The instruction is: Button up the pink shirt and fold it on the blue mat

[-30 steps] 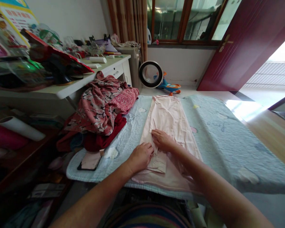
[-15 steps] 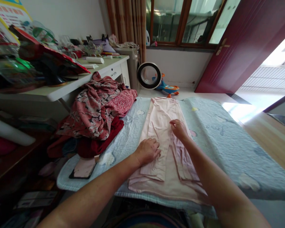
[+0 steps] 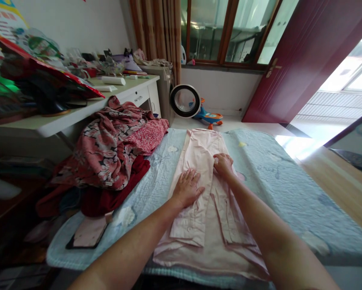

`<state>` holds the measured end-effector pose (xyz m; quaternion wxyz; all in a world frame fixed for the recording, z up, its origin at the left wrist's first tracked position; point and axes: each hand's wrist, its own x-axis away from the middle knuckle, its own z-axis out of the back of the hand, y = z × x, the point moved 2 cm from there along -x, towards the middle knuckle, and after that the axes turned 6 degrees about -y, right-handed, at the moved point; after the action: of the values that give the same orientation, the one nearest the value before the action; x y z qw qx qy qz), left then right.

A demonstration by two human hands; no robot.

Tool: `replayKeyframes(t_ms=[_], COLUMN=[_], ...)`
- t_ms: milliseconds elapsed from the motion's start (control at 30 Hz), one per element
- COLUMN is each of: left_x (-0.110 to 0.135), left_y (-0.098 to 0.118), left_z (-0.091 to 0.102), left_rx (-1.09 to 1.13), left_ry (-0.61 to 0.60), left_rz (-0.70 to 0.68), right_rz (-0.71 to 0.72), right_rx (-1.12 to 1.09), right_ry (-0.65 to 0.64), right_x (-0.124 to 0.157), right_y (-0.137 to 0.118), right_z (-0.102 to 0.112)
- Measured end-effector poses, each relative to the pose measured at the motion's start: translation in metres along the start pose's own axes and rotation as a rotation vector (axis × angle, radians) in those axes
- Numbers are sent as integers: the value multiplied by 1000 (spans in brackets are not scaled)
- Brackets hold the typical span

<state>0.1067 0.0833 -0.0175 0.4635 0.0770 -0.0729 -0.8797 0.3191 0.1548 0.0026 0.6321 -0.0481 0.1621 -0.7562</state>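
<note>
A pale pink shirt lies on the light blue quilted cover, its sides folded in and both sleeves running down towards me with buttoned cuffs at the near end. My left hand rests flat on the left sleeve, fingers spread. On the right, my right hand has its fingers closed on the shirt's folded edge near the top of the right sleeve. Part of that sleeve is covered by my right forearm.
Left of the shirt, a heap of red floral clothes lies beside a phone in a pink case. A cluttered white desk borders the left side. Beyond the quilted cover stand a washing machine with its round door open and a blue-orange toy.
My left hand has flattened and spread its fingers on the sleeve. My right hand's fingers have closed at the shirt's edge. The whole view has shifted slightly.
</note>
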Motion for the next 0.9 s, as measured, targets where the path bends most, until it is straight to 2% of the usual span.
replayKeyframes(t_ms=[300,533,600,700,833,900], left_x=[-1,1,1,1,1,3], left_y=[1,1,1,1,1,1], left_z=[-1,-2,-2,-1,-2,-3], left_rx=[-25,-41,-41,-39,-22,-18], left_ry=[7,16,7,-3,-12,-21], left_rz=[-14,-23,-23,-20,-19,-15], right_rz=[85,190,186,165,274,333], right_rx=[163,183,178,174,150,156], right_ry=[-37,-161,-199,-189,-166,-210], right_x=[-14,-17,-19,-25,-27,-24], right_y=[-6,-1,1,-4,-30,-41], right_z=[4,12,16,18,0,-16])
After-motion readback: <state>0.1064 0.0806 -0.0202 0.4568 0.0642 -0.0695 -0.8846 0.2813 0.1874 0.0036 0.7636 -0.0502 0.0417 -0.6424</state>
